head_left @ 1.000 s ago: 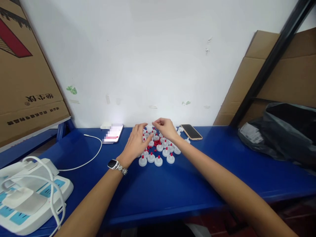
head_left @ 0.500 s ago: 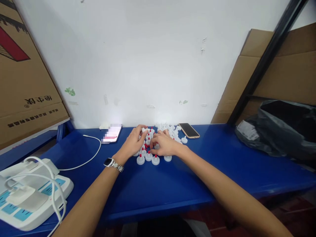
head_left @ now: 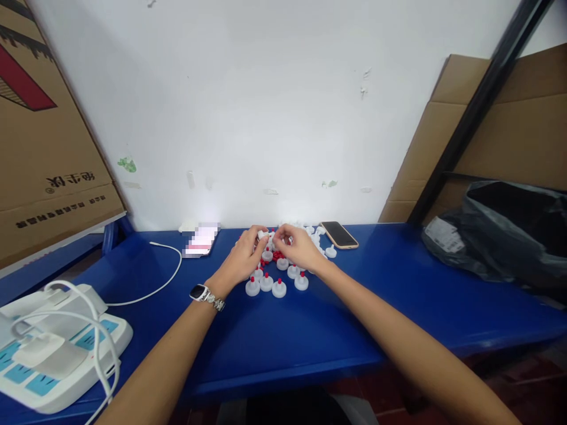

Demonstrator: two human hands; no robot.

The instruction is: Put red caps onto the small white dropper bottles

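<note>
Head view shows a white cap at the far part of a blue table, held between the thumb and the fingers of the left hand. Just beside it is the right hand, whose thumb and forefinger are brought close together; whether something small is pinched between them, I cannot tell. Below and between the hands lie small red pieces in a loose pile. Around this pile stand several white caps with red tips, upright, and four of them make the row nearest to the person. Behind the right hand there is a heap of plain white caps, partly hidden by it. To the right of this heap lies a phone, and on the left side, near the wall, a second phone with a bright, blurred screen. A watch is on the left wrist. Farther out, a power strip with white cables occupies the left corner, and a dark plastic bag rests at the right.
</note>
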